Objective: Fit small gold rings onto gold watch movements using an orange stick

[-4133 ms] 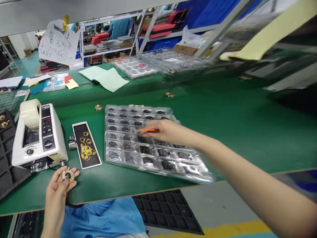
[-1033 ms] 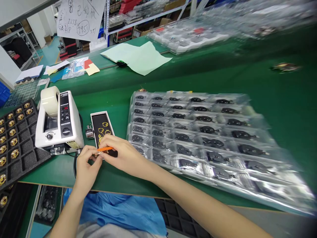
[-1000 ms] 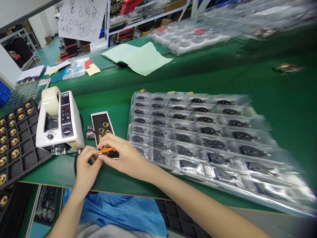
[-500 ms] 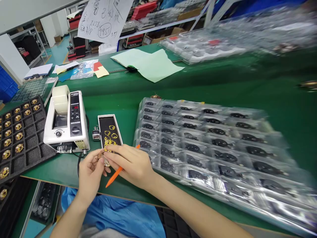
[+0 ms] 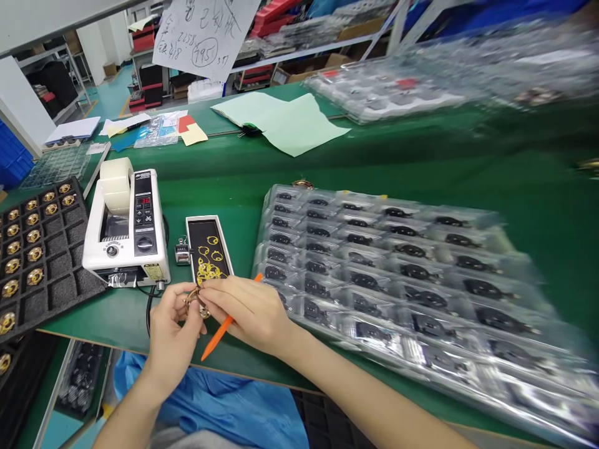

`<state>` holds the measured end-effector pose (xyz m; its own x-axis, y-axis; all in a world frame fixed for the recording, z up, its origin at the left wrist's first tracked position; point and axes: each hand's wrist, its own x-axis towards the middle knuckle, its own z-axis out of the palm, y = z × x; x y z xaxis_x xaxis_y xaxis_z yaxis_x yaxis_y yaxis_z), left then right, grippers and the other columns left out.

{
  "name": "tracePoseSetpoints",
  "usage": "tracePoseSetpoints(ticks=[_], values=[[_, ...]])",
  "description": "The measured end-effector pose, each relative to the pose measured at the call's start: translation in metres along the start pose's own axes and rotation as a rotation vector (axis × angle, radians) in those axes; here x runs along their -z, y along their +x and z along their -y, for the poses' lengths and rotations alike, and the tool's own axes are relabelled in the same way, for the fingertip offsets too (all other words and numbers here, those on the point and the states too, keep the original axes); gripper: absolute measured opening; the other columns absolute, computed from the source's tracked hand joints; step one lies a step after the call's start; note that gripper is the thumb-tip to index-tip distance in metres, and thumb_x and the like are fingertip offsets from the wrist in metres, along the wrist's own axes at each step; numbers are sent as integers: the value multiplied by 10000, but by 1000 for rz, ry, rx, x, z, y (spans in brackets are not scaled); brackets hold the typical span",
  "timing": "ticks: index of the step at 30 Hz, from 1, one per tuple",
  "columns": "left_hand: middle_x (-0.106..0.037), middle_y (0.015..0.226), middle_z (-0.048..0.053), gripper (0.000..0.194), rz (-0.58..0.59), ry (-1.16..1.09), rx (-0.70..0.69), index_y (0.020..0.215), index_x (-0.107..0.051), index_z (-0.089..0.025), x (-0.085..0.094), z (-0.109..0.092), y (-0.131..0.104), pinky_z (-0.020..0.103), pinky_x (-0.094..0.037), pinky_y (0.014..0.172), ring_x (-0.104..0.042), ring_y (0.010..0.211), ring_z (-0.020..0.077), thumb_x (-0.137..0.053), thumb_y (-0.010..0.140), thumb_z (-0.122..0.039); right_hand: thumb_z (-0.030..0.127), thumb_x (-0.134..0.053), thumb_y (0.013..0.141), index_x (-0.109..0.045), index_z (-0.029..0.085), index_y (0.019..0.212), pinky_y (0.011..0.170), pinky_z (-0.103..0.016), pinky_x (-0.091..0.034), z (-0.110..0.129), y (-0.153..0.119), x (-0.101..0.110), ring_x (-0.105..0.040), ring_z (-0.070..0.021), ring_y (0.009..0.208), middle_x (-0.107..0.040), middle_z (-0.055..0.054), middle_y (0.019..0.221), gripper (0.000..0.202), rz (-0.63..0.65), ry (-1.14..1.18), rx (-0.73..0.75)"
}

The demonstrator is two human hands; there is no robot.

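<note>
The person's left hand [image 5: 173,328] is pinching a small gold-coloured component [image 5: 192,299], while the right hand [image 5: 251,312], just beside it, is touching the component and gripping an orange pointed stick [image 5: 216,340]. Just beyond both hands, yellow rings [image 5: 208,272] are lying in a white-walled tray [image 5: 202,218]; an electronic tape dispenser [image 5: 152,262] is standing beyond and left of the left hand, and a clear blister tray [image 5: 397,363] of black parts [image 5: 415,270] is lying right of the right hand.
</note>
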<state>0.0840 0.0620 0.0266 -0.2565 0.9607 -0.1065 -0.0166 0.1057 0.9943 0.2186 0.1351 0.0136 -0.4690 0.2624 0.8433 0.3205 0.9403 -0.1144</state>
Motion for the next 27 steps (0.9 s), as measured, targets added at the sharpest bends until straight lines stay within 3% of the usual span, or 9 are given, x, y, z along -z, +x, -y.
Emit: tracePoseSetpoints(ticks=[9,16,27], values=[[-598,602,-56,141,10,63,-15,984,-626,-186,1,0,-3,150,-459,476,-580,497,78,-600,847,-205,104,-414,976,-584,149,899,579,-237,-515,-5,5,7,-653,-128,616,-741,-69,781,192,35,-7,95],[-722,789,16,174,-4,191,-164,1055,-642,-199,1,-1,-5,200,-533,620,-649,637,113,-557,904,-208,97,-454,952,-586,142,935,578,-244,-501,2,1,2,-657,-142,640,-745,-82,797,140,-18,-37,2],[-732,822,15,151,-53,178,-178,1035,-638,-197,0,1,-10,198,-541,591,-656,620,113,-560,910,-228,110,-523,919,-624,130,950,595,-263,-517,9,-6,-2,-665,-158,665,-747,-98,814,107,-72,-65,-41]])
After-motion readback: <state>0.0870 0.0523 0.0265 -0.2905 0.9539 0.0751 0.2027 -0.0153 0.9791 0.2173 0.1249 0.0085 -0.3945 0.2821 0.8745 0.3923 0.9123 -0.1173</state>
